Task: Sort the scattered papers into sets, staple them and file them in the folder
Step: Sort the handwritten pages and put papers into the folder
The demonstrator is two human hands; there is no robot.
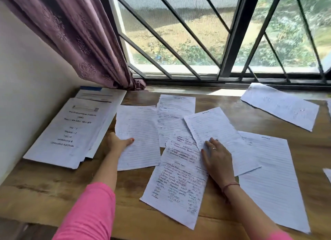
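Wooden table (53, 184), overlapping lined papers (176, 182) under both hands.

Single head-worn wide-angle view, close above the wooden table (53, 189), facing forward and down, window (215, 33) beyond

Left arm: bright pink sleeve (89, 209), ends partway up forearm, well back from fingers. Left thumbnail (132, 139) painted orange-red. Right hand (217, 161): thin ring (213, 148) on one finger; reddish thread band (230, 185) at wrist, behind fingers.
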